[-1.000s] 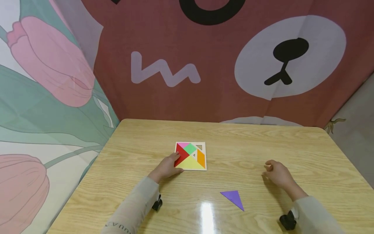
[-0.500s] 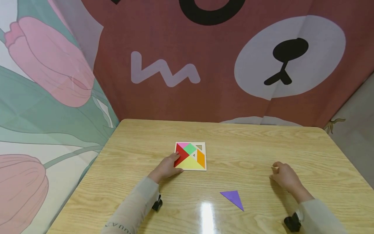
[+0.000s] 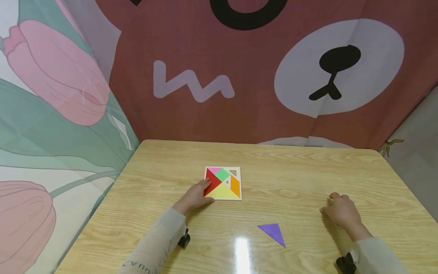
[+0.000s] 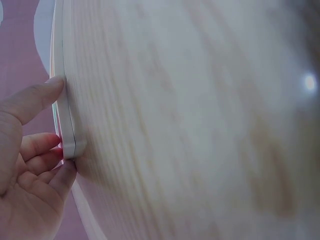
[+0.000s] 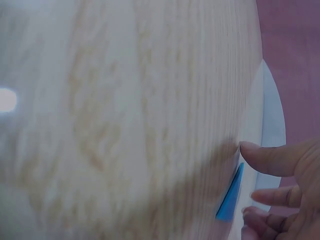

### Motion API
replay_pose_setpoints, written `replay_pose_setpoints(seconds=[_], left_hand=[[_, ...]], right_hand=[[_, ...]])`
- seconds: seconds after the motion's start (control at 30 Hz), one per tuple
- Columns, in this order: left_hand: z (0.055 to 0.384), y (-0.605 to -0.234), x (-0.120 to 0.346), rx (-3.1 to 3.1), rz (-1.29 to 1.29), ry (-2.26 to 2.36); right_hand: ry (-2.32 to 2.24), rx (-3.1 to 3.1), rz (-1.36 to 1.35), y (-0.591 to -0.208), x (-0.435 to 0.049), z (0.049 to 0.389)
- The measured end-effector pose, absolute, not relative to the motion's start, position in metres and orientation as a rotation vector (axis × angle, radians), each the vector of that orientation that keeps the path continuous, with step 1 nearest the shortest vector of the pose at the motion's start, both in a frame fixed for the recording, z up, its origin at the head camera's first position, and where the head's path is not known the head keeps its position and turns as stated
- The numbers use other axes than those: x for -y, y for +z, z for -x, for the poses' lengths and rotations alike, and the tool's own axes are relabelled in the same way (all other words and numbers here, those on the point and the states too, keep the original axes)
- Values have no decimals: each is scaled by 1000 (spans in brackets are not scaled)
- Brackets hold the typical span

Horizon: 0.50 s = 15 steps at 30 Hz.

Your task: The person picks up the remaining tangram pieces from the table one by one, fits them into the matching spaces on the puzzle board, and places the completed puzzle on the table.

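Observation:
A square tangram board [image 3: 240,184] lies left of centre in the head view, with red, pink, green, yellow and orange pieces in it and bare spots near its top right and middle. My left hand [image 3: 195,196] grips its near left corner, thumb on the near edge and fingertips by the red triangle [image 3: 213,182]. In the left wrist view, the thumb and fingers bracket the board's edge [image 4: 64,110]. My right hand [image 3: 343,213] hovers low over the table, fingers loosely bent and apart. Beside it lies a blue tangram piece [image 5: 231,197], mostly hidden by the hand in the head view.
A purple triangle [image 3: 273,233] lies on the wooden table [image 3: 280,171] between the two forearms, nearer the front. A printed bear curtain [image 3: 205,125] hangs behind the far edge, and a flowered cloth [image 3: 68,87] along the left side.
My right hand has moved to the right and slightly nearer, and its fingers have spread apart. The left hand, the board and the purple triangle stay in place.

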State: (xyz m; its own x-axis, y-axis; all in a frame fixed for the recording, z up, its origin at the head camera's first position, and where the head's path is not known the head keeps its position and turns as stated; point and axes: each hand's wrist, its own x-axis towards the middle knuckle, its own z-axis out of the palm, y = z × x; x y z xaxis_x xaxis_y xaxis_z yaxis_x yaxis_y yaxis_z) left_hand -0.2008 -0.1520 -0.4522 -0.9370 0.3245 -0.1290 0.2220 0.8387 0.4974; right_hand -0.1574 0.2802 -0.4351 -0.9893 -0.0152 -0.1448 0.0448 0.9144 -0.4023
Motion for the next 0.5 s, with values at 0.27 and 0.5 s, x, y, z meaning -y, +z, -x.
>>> replay_pose_setpoints(seconds=[0.27, 0.5], left_hand=[[201, -454, 152, -2824, -451, 724], [201, -456, 152, -2823, -449, 733]], right_hand=[[-634, -2825, -145, -434, -290, 150], [-685, -2791, -219, -435, -290, 144]])
